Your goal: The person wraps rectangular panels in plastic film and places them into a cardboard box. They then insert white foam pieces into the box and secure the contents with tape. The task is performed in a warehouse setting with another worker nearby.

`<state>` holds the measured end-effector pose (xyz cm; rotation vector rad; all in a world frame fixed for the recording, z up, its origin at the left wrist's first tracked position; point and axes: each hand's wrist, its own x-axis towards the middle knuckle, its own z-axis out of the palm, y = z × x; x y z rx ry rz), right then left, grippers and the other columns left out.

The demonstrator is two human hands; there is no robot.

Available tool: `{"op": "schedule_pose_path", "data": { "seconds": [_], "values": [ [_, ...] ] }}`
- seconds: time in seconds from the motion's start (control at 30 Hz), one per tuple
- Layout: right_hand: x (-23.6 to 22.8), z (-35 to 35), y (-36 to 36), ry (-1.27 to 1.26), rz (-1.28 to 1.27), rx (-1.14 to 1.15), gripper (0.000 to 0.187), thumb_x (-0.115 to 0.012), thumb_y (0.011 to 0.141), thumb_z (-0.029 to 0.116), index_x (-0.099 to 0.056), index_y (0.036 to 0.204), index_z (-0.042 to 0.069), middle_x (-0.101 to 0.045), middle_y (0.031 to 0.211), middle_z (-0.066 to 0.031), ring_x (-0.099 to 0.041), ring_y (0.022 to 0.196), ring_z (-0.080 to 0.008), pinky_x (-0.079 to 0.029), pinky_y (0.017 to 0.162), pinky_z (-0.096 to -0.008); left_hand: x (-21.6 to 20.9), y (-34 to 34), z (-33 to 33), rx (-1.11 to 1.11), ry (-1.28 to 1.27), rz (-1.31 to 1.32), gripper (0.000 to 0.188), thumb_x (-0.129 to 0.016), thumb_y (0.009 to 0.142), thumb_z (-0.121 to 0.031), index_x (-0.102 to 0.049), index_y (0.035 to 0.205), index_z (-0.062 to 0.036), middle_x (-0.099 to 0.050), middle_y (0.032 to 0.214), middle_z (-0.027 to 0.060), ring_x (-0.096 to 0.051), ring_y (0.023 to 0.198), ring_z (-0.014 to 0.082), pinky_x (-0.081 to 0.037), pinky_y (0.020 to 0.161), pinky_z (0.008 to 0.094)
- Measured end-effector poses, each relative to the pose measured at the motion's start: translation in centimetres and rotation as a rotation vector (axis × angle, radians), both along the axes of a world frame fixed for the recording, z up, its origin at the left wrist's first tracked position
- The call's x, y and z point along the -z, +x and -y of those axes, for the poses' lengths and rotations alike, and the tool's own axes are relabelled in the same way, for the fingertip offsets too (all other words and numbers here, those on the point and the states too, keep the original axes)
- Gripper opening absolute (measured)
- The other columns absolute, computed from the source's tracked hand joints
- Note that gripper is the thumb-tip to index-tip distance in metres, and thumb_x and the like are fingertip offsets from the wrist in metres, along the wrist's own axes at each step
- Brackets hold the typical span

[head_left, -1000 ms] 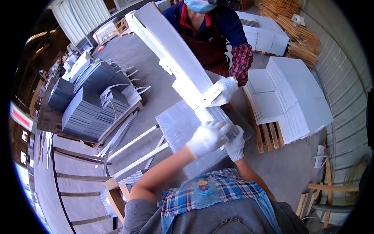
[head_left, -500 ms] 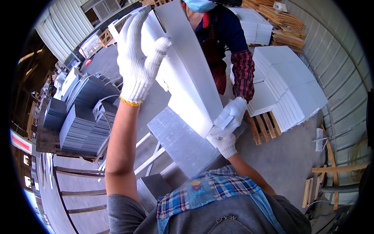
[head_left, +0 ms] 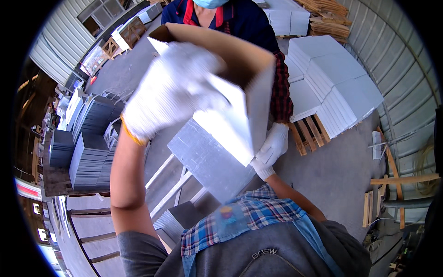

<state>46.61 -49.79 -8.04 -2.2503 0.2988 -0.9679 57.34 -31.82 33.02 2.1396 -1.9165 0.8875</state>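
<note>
A cardboard box (head_left: 262, 99), white outside and brown inside, stands between me and a co-worker, its open mouth facing up. Over its near left rim lies my left hand (head_left: 161, 94) in a white knit glove, its fingers smeared by motion. My gloved right hand (head_left: 262, 168) is closed at the box's lower near corner, with some fingers hidden. Right beside it, the co-worker's white-gloved hand (head_left: 275, 142) touches the same side. Under the box is a grey metal-looking board (head_left: 210, 159).
The co-worker (head_left: 251, 21) stands across from me. Stacks of white sheets (head_left: 339, 85) rest on a wooden pallet (head_left: 304, 138) at the right. Piles of grey sheets (head_left: 92, 159) stand at the left, near a rack with slats (head_left: 94, 213). Wooden pieces (head_left: 397, 181) lean at the far right.
The box has gone from a narrow, tilted shape to a wide-mouthed one. My left hand has dropped from its raised, spread pose onto the rim. My right hand stays at the lower corner.
</note>
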Motion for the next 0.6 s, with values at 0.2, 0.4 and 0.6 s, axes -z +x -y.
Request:
{"op": "schedule_pose_path", "data": {
  "seconds": [0.2, 0.4, 0.6],
  "values": [
    [3.3, -0.2, -1.6, 0.008, -0.173, -0.129, 0.049, -0.071, 0.087, 0.019, -0.054, 0.128, -0.002, -0.064, 0.123, -0.0175, -0.062, 0.111, -0.0317, -0.049, 0.095, -0.0373, 1.2, 0.2, 0.8, -0.052, -0.066, -0.202, 0.040, -0.085, 0.068, -0.032, -0.070, 0.095, -0.0070, -0.069, 0.099, 0.0132, -0.067, 0.097, 0.0340, -0.050, 0.090, 0.0437],
    [4.9, -0.6, -1.9, 0.388, -0.146, -0.310, 0.046, -0.072, 0.085, 0.014, -0.055, 0.125, -0.001, -0.068, 0.112, -0.0157, -0.065, 0.103, -0.0318, -0.051, 0.088, -0.0390, 2.1, -0.1, 0.8, -0.055, 0.024, -0.230, 0.037, -0.084, 0.071, -0.026, -0.072, 0.100, -0.0070, -0.070, 0.100, 0.0116, -0.067, 0.096, 0.0332, -0.051, 0.086, 0.0439],
    [5.4, 0.4, -2.6, 0.251, -0.270, -0.326, 0.047, -0.070, 0.086, 0.022, -0.055, 0.125, 0.001, -0.067, 0.112, -0.0195, -0.064, 0.106, -0.0351, -0.052, 0.089, -0.0410, 4.8, 0.9, 0.9, -0.053, 0.006, -0.232, 0.037, -0.088, 0.066, -0.025, -0.071, 0.092, -0.0067, -0.068, 0.090, 0.0124, -0.066, 0.086, 0.0334, -0.051, 0.079, 0.0434]
  ]
}}
